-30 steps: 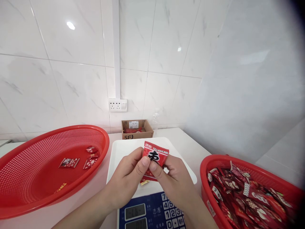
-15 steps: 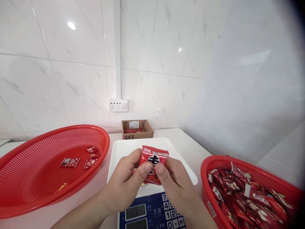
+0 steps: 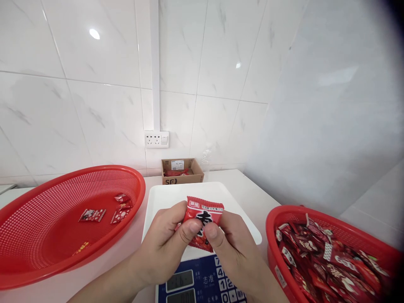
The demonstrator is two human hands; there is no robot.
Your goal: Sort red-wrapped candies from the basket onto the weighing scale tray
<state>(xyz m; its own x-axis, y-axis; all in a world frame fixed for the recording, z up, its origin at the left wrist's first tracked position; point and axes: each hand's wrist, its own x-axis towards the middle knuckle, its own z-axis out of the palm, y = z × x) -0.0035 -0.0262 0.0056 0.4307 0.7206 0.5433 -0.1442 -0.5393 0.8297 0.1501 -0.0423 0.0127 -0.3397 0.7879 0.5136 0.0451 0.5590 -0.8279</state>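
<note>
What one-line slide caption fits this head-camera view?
Left hand and right hand pinch a red packet over the white tray, between left basket and right basket.

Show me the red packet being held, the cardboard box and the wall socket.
red packet (image 3: pixel 206 209), head view, on its printed upper front.
cardboard box (image 3: pixel 186 179), head view, on its front wall.
wall socket (image 3: pixel 157 139), head view, on its white faceplate.

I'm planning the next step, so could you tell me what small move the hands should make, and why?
Probably lower the packet onto the tray: the left hand and right hand pinch it just above the tray, which sits on the scale.
</note>
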